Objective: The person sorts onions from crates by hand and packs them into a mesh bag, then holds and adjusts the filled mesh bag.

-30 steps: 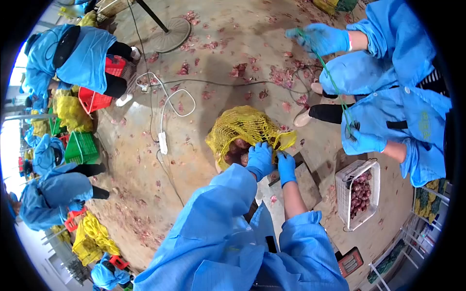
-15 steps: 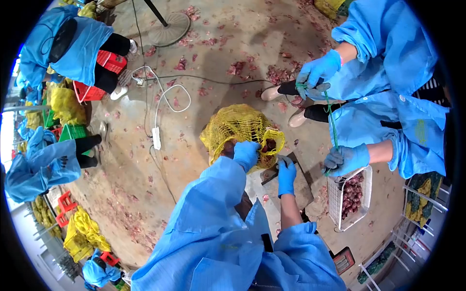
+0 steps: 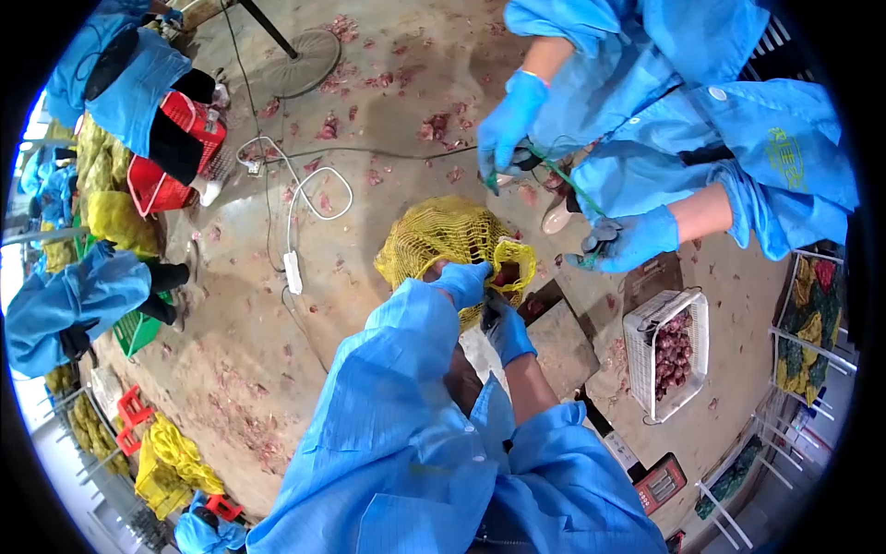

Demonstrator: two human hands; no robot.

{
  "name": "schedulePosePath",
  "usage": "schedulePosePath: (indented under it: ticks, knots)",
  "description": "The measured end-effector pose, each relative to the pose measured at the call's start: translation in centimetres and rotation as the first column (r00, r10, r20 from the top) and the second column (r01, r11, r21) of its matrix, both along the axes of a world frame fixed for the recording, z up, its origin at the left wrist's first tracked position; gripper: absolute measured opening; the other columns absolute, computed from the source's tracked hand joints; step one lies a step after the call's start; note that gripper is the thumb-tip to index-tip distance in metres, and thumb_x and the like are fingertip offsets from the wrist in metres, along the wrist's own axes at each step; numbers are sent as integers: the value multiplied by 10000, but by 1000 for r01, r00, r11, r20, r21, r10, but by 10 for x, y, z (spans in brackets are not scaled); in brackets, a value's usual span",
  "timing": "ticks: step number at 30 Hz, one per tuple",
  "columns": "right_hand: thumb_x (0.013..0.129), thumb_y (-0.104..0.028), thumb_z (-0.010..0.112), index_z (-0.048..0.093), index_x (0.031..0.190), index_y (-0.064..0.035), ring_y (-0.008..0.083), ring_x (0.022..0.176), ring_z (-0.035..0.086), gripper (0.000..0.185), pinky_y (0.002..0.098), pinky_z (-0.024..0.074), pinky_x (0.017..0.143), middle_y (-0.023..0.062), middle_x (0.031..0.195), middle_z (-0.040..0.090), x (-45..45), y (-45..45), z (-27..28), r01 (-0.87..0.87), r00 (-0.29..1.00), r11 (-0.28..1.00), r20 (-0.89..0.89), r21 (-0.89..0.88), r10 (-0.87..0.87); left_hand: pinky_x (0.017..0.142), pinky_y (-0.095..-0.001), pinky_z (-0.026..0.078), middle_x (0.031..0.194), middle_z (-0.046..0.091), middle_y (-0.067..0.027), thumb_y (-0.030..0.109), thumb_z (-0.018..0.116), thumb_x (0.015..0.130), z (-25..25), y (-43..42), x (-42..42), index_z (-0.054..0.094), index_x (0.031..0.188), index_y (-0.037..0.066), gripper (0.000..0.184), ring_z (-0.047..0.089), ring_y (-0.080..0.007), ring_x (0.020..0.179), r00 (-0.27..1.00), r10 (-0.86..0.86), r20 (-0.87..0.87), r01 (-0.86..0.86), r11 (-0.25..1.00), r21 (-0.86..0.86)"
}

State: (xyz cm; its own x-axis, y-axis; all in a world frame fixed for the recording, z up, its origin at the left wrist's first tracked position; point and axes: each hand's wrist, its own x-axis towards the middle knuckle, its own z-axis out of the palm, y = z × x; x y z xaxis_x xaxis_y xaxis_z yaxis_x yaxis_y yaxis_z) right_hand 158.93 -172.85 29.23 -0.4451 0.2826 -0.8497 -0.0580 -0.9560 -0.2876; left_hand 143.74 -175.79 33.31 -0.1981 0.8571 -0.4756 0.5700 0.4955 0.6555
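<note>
A yellow mesh bag (image 3: 434,235) filled with dark red onions stands on the floor in front of me, its mouth facing right. My left hand (image 3: 464,283), in a blue glove, is closed on the netting at the near side of the mouth. My right hand (image 3: 508,332), gloved in blue with dark grey fingers, reaches the lower rim of the mouth. Its fingers are curled against the netting there, partly hidden. Beside my right hand lies a flat grey slab (image 3: 561,346) on the floor.
To the right, a co-worker's gloved hands (image 3: 637,242) stretch a green cord. A white crate (image 3: 629,337) of red onions stands below them. A weighing display (image 3: 661,483) is nearer me. A power strip (image 3: 293,271) with cables lies left; other workers sit further left.
My right hand has moved left and up from beside the slab to the bag's rim. My left hand stays on the netting. The co-worker's hands with the green cord have shifted up and left.
</note>
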Motion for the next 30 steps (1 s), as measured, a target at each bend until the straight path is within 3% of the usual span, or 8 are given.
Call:
schedulePosePath:
  ticks: [2, 7, 11, 13, 17, 21, 23, 30]
  knots:
    - [809, -100, 499, 566, 947, -77, 125, 679, 568, 156, 216, 467, 601, 28, 805, 600, -10, -6, -5, 250, 968, 963, 9, -100, -250, 711, -378, 449, 906, 596, -148, 120, 536, 697, 13, 4, 1, 545, 979, 106, 282, 567, -293, 876, 996, -31, -83, 29, 999, -34]
    - [832, -140, 455, 562, 972, -95, 172, 764, 577, 182, 253, 479, 677, 55, 896, 600, -16, -7, 0, 240, 963, 958, -85, -159, -256, 638, -380, 459, 889, 580, -133, 101, 501, 715, 2, -5, 27, 553, 936, 93, 227, 570, -284, 788, 960, 42, -276, -14, 995, 102]
    - [827, -181, 437, 565, 951, -102, 211, 788, 574, 195, 321, 466, 710, 59, 895, 608, -31, -13, 15, 265, 962, 962, 91, -74, -258, 646, -371, 463, 1103, 480, -120, 70, 491, 710, 21, -16, 38, 518, 1059, 138, 356, 556, -278, 815, 883, 122, -454, -79, 991, 111]
    - [830, -182, 409, 570, 961, -86, 232, 815, 575, 229, 331, 474, 739, 84, 920, 603, -18, -15, -9, 420, 905, 863, 63, -280, -420, 654, -357, 466, 1130, 457, -114, 49, 505, 686, 29, -30, 36, 472, 1130, 160, 458, 556, -273, 817, 875, 128, -467, -75, 989, 130]
    - [816, -141, 437, 580, 870, -108, 161, 739, 598, 157, 365, 497, 672, 49, 831, 620, -6, -13, -20, 369, 905, 921, 277, -129, -323, 701, -370, 449, 1160, 422, -143, 92, 562, 675, 58, -67, 16, 422, 1178, 153, 526, 520, -291, 905, 868, 240, -435, -125, 953, 277]
    - [800, -100, 462, 572, 876, -162, 109, 660, 571, 147, 284, 464, 565, -2, 780, 604, -13, -12, 22, 275, 918, 954, 328, -117, -224, 797, -431, 361, 1202, 395, -147, 286, 676, 594, 59, -105, 15, 352, 1229, 123, 731, 431, -310, 1027, 659, 605, -447, -554, 792, 256]
    - [801, -105, 465, 566, 875, -175, 99, 641, 558, 143, 260, 436, 549, -12, 773, 594, -8, -13, 19, 241, 927, 963, 321, -122, -192, 791, -424, 366, 1198, 392, -158, 351, 679, 614, 53, -118, 16, 339, 1237, 112, 749, 431, -312, 1028, 649, 637, -416, -689, 724, 32]
    - [810, -137, 460, 554, 977, -173, 114, 669, 552, 195, 270, 424, 549, 13, 860, 586, 6, -14, 27, -57, 892, 995, 451, 77, 17, 762, -363, 425, 946, 589, -123, 350, 639, 677, 46, -132, 23, 529, 1067, 100, 476, 557, -272, 888, 584, 769, -260, -810, 570, -135]
